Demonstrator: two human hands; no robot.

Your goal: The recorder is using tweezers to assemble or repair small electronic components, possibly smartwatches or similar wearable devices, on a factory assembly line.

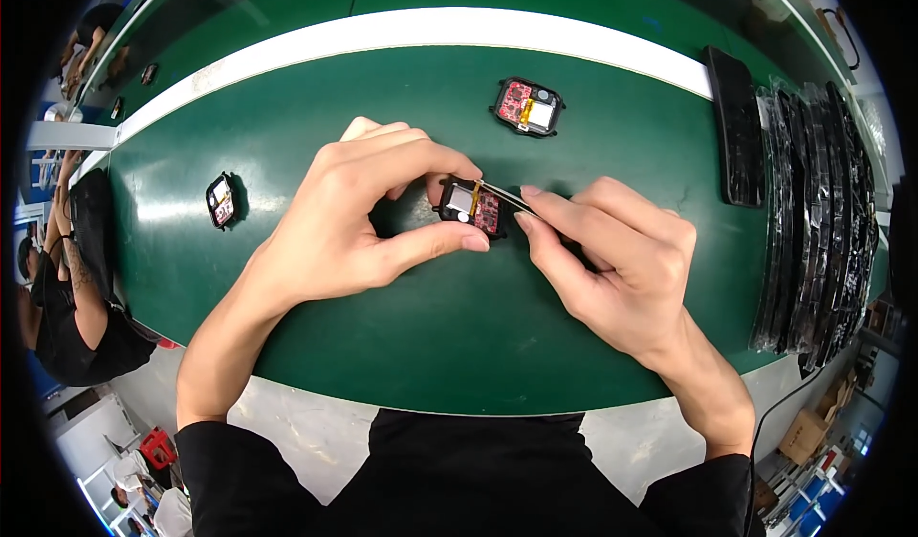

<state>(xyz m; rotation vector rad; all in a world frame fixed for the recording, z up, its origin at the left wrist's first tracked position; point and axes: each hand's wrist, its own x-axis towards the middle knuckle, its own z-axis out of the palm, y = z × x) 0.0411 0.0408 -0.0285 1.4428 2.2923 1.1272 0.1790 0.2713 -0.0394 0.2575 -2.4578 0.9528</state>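
Between the thumb and fingers of my left hand [368, 212] is an opened smartwatch case [462, 202], black-rimmed, with a red circuit board, a silver block and a yellow flex strip showing. My right hand [622, 260] pinches a pair of thin metal tweezers [504, 195]. Their tips reach the upper edge of the case, by the yellow strip; whether they grip anything is too small to tell. A second opened watch case [528, 107] lies farther off, to the right of the held one. A third watch case [221, 201] lies at the left of the table.
The green table [459, 346] has a white strip [430, 28] along its far side. Stacked black trays in clear plastic [813, 221] stand at the right, beside a dark flat tray [734, 126]. A co-worker in black [96, 336] is at the far left.
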